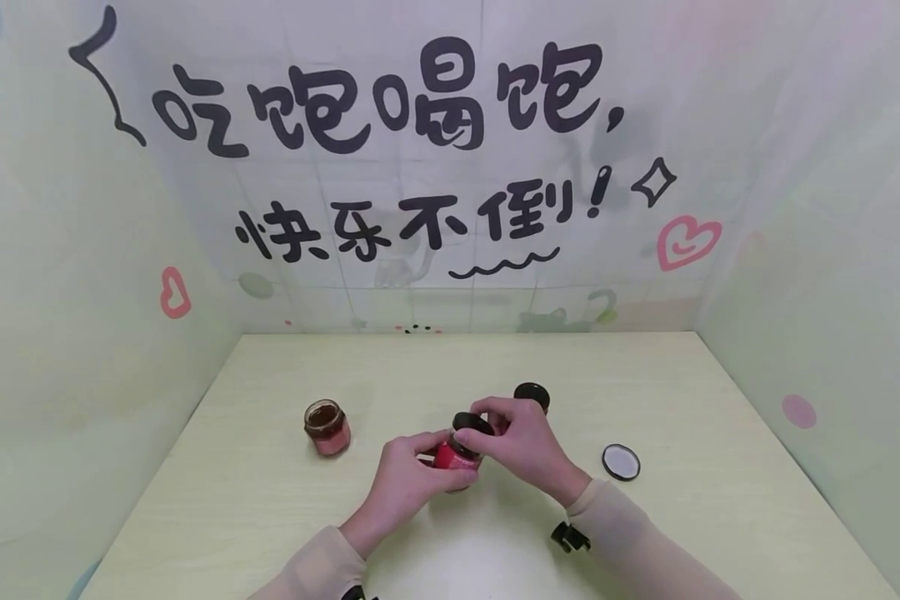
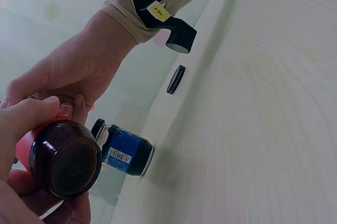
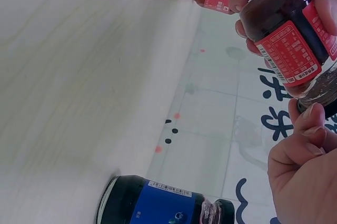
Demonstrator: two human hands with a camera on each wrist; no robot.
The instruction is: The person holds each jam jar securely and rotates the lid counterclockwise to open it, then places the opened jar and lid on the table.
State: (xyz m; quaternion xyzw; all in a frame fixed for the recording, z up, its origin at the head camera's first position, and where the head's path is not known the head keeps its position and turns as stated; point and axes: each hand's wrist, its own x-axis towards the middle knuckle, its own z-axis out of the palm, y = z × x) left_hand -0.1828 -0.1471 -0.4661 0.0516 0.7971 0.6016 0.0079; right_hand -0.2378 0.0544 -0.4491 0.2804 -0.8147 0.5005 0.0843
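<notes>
Over the middle of the table, my left hand [image 1: 412, 479] grips a red-labelled jar [image 3: 289, 50] of dark contents around its body. Its base [image 2: 66, 158] faces the left wrist camera. My right hand [image 1: 525, 442] pinches the black lid [image 1: 472, 422] at the jar's mouth, thumb on the near side and fingers on the far side. Clear wrap [image 3: 321, 84] shows around the jar's neck in the right wrist view. Just behind my right hand stands a blue-labelled jar [image 2: 125, 150] with a black lid, partly hidden in the head view.
A lidless jar [image 1: 327, 429] with a pinkish-red label stands at the left of the table. On the right lies a loose lid [image 1: 621, 462], pale inside facing up. Printed curtain walls [image 1: 435, 292] close off the back and sides.
</notes>
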